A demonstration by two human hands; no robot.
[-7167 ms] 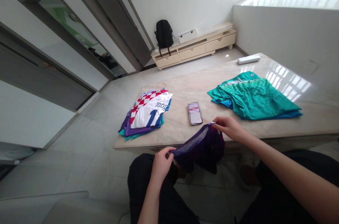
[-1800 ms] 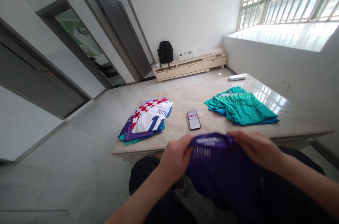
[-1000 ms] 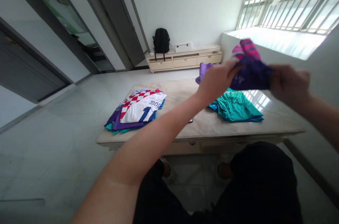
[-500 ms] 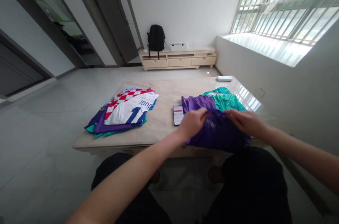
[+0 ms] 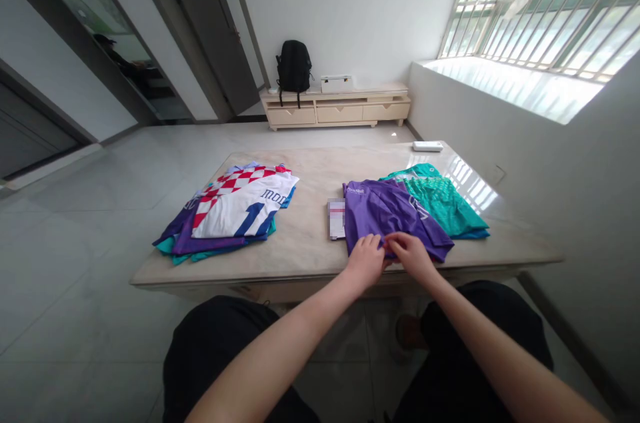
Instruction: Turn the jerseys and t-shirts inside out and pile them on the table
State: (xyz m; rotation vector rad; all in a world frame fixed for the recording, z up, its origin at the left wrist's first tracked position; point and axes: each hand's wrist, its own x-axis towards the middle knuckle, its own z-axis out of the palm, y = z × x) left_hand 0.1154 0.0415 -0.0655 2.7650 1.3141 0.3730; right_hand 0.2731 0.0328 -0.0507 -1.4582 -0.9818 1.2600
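A purple sports garment [image 5: 385, 209] with white lettering lies folded near the front right edge of the table. At its near edge, my left hand [image 5: 367, 259] has its fingers closed on the fabric. My right hand [image 5: 407, 253] pinches the same edge, its fingertips almost touching the left ones. The exact spot between the fingertips is hidden. Beyond and to the right lie green sports clothes [image 5: 440, 199], partly under the purple one. A phone [image 5: 337, 218] rests at the left side of the purple garment, partly covered by it.
On the left of the marble-like table [image 5: 310, 236] is a stack of jerseys, topped by a white one [image 5: 240, 209] with red checks. A white device [image 5: 427, 145] sits at the far right corner. Behind stand a low cabinet [image 5: 340, 115] and a black backpack [image 5: 294, 68].
The purple garment, earlier bunched up between my spread hands, now lies flatter on the table. Both hands have come down and together at its near edge, uncovering more of the green clothes.
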